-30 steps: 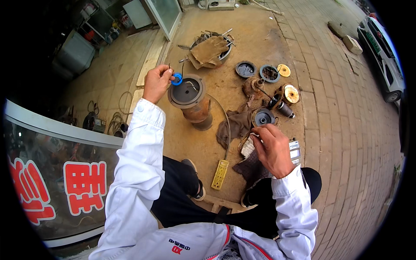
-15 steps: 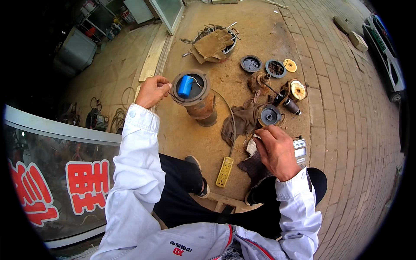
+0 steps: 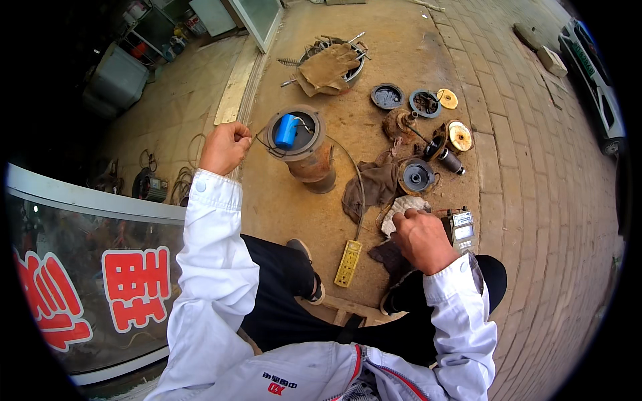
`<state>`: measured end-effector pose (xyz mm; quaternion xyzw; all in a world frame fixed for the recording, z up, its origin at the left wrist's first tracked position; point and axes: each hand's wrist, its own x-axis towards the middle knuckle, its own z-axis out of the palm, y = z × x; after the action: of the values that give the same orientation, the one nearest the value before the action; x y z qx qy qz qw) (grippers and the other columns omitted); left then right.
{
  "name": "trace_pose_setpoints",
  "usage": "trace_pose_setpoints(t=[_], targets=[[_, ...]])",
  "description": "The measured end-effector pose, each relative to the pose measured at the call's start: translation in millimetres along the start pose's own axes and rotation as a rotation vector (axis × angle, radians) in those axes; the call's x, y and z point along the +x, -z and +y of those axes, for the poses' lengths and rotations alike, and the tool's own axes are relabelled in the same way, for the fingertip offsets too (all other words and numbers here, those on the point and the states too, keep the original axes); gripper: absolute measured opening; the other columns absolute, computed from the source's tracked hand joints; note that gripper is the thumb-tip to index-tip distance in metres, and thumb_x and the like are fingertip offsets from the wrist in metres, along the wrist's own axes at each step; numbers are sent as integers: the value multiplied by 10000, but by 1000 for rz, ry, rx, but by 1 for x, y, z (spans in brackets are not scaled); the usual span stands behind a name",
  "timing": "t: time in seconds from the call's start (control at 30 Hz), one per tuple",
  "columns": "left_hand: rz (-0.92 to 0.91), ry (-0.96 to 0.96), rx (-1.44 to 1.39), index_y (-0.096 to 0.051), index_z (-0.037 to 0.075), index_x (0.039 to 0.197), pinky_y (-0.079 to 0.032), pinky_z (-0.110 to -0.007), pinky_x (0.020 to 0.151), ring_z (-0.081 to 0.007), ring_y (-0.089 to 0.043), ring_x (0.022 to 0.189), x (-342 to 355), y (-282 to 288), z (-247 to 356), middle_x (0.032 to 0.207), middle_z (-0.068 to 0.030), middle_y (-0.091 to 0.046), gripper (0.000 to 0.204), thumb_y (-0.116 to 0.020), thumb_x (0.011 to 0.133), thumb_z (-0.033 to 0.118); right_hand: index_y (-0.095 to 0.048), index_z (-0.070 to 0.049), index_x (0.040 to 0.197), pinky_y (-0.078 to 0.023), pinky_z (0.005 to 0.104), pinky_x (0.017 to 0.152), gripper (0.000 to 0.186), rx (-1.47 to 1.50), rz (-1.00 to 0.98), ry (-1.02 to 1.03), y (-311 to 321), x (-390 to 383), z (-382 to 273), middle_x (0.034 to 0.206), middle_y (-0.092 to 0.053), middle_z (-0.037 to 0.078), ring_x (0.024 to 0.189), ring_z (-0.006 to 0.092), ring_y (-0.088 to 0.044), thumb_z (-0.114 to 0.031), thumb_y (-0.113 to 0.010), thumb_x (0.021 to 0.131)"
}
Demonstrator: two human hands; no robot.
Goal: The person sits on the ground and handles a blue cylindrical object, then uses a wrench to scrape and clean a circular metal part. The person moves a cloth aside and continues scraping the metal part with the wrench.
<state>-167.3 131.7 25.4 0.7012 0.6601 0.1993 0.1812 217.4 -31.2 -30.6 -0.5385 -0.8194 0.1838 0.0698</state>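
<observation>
My left hand (image 3: 227, 146) pinches a thin dark wire (image 3: 264, 145) left of an upright rusty cylindrical housing (image 3: 311, 171). A blue cylinder (image 3: 286, 132) with wires lies on the housing's round top. My right hand (image 3: 421, 237) is curled above a dark cloth, just below a pale crumpled rag (image 3: 406, 206); what its fingers hold, if anything, is hidden. A grey meter (image 3: 461, 227) sits right of that hand.
A yellow power strip (image 3: 348, 262) lies by my feet. Rusty motor parts (image 3: 401, 127), dark round covers (image 3: 386, 97) and a brown cloth (image 3: 361, 194) lie rightward. Gloves (image 3: 324, 67) cover a basin. A glass panel (image 3: 67, 220) is at left, a parked car (image 3: 588, 80) at right.
The blue cylinder, held up by my left hand a second ago, now lies on the housing's top. My left hand has moved down and leftward; my right hand has shifted slightly down.
</observation>
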Motion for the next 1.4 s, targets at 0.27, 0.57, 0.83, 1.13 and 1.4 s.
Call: trace_pose_setpoints(t=[0.27, 0.57, 0.83, 1.13, 1.4], targets=[[-202, -33, 15, -690, -39, 988, -526, -306, 663, -152, -646, 704, -5, -12, -10, 798, -92, -682, 232, -697, 766, 28, -653, -29, 891, -545, 408, 712, 123, -54, 109, 48, -13, 2, -3, 819, -663, 144, 799, 323, -682, -101, -619, 797], [-328, -64, -90, -705, -42, 930, -517, -285, 633, -119, -626, 677, 6, -33, -22, 750, -67, -678, 168, -717, 767, -4, -666, -58, 801, -527, 372, 676, 86, -118, 193, 86, -29, -4, -11, 756, -654, 123, 749, 274, -678, -134, -629, 785], [-274, 12, -124, -688, -46, 891, -469, -265, 578, -81, -585, 635, 2, -27, -5, 703, -33, -660, 83, -692, 820, -4, -654, -45, 834, -526, 371, 660, 105, -127, 70, 105, -33, -6, -25, 778, -653, 117, 764, 267, -673, -134, -616, 793], [-216, -10, -73, -680, -61, 849, -440, -262, 531, -79, -557, 580, -4, -22, 17, 658, -28, -633, 63, -665, 849, 0, -712, -115, 767, -484, 351, 644, 60, -174, 83, 68, -48, -17, -39, 779, -667, 85, 800, 248, -666, -151, -678, 734], [-213, -42, -118, -714, -94, 948, -492, -259, 544, -101, -590, 582, -15, -12, 15, 715, -67, -672, 165, -664, 873, 43, -680, -58, 772, -501, 352, 640, 104, -132, 9, 152, -45, -37, -45, 776, -663, 119, 764, 260, -667, -151, -633, 770]])
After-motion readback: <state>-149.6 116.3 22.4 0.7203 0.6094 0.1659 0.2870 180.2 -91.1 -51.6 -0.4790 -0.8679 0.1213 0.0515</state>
